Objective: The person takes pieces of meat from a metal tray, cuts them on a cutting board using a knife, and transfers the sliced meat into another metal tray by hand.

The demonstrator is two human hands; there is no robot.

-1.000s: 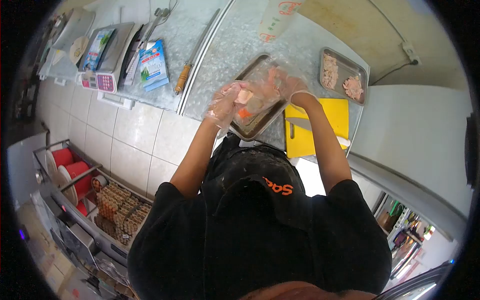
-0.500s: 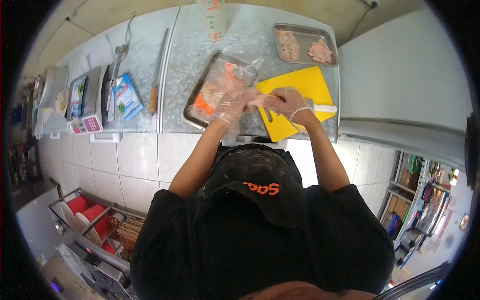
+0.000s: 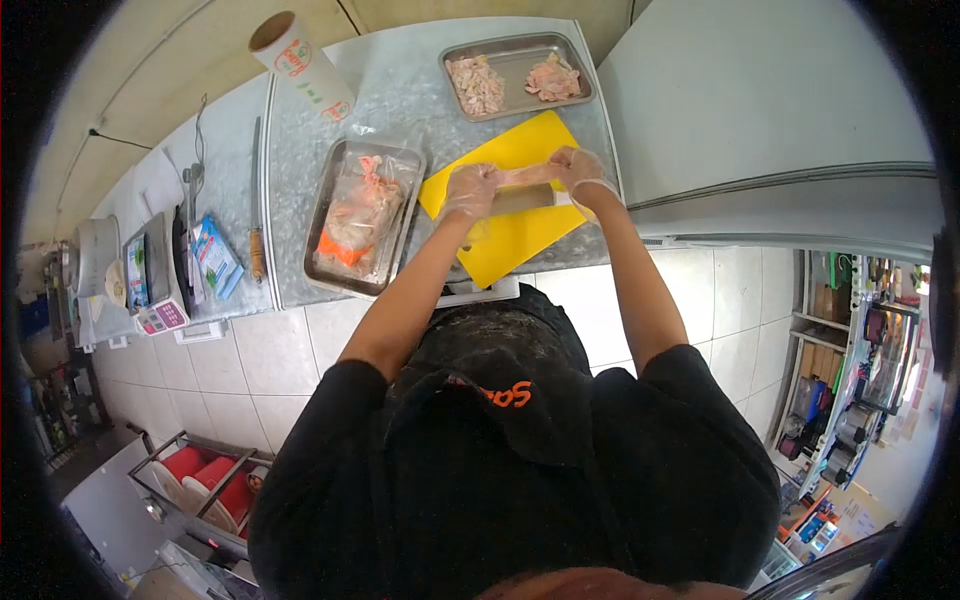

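Note:
Both of my hands wear clear plastic gloves. A strip of pale pink raw meat [image 3: 525, 177], chicken by its look, is stretched between them over the yellow cutting board [image 3: 500, 258]. My left hand [image 3: 470, 190] is closed on one end, and my right hand [image 3: 580, 170] pinches the other. Just below the strip, a broad-bladed knife [image 3: 522, 201] lies on the board, its pale handle partly hidden by my right hand. Left of the board, a metal tray [image 3: 317, 205] holds a clear plastic bag [image 3: 352, 215] of raw meat with some orange on it.
At the back, another metal tray [image 3: 515, 85] carries two piles of cut meat. A printed roll [image 3: 305, 75] stands at the far left. Further left lie a long wooden-handled tool [image 3: 256, 250], a blue packet [image 3: 215, 258] and a scale [image 3: 162, 316]. A large pale panel [image 3: 720, 120] borders the right.
My hands have moved from between the tray and the board to over the board, spreading the meat into a straight strip. The view has shifted, bringing more of the roll into sight.

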